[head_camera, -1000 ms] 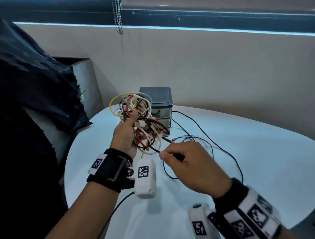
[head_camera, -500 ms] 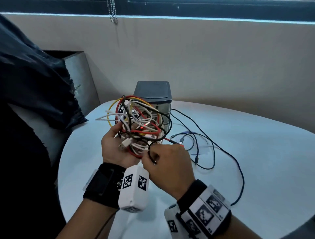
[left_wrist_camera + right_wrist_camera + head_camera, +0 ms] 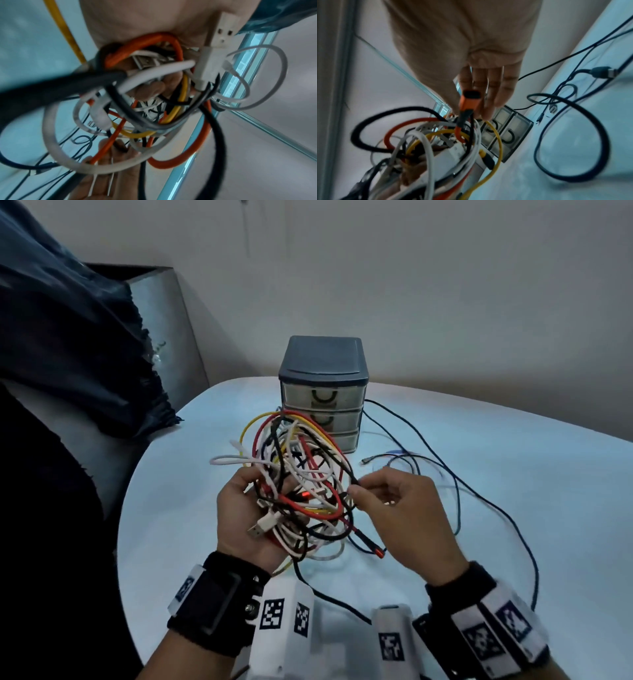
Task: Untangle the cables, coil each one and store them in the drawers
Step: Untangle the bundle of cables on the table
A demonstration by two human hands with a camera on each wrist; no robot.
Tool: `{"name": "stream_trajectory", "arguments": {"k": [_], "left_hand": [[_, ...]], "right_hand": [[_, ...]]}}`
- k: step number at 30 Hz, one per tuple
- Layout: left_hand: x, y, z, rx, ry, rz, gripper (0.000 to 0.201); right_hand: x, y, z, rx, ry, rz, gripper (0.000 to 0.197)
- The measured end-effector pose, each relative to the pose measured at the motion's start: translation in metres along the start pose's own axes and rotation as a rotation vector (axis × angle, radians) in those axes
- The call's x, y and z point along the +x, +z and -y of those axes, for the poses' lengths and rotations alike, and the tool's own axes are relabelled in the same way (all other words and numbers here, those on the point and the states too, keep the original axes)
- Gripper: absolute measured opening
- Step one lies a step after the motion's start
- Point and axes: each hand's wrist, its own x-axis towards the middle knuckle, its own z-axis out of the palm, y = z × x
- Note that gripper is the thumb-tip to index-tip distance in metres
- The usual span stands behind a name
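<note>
Since half a second ago, the right hand (image 3: 404, 518) has shifted from the bundle's lower front to its right edge.

Head view: left hand (image 3: 246, 518), fingers curled, cradles the tangled bundle of red, yellow, white and black cables (image 3: 298, 484) above the round white table (image 3: 513, 491). Right hand pinches a black strand at thumb and forefinger. Small grey three-drawer plastic cabinet (image 3: 323, 395) stands behind, all drawers closed. Loose thin dark cable (image 3: 455, 491) lies on the table to the right.

Left wrist view: blurred loops; white USB plug (image 3: 221, 35) lies against the palm.

Right wrist view: orange-bodied connector (image 3: 469, 101) hangs before the fingers (image 3: 494, 88); the grip itself is hidden.

Step judged: untangling, early; nothing coiled or stored. Next move calls for drawing the pinched strand outward while the left hand steadies the bundle.
</note>
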Motion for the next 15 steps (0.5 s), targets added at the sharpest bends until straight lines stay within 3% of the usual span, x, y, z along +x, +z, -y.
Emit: {"name": "stream_trajectory", "arguments": {"k": [3, 5, 9, 12, 15], "left_hand": [[0.0, 0.007, 0.004, -0.004, 0.023, -0.021, 0.024], [0.002, 0.007, 0.006, 0.056, 0.024, -0.053, 0.025], [0.008, 0.002, 0.009, 0.165, 0.014, -0.117, 0.029], [0.003, 0.007, 0.014, 0.184, -0.01, -0.043, 0.037], [0.001, 0.006, 0.02, 0.19, 0.003, -0.004, 0.044]], "right_hand": [[0.0, 0.005, -0.009, 0.022, -0.012, -0.078, 0.012], [0.003, 0.003, -0.009, 0.191, 0.017, -0.096, 0.013], [0.009, -0.012, -0.001, 0.532, 0.179, 0.108, 0.015], [0.011, -0.014, -0.001, 0.319, 0.251, 0.223, 0.028], [0.012, -0.013, -0.005, 0.253, 0.233, 0.182, 0.023]]}}
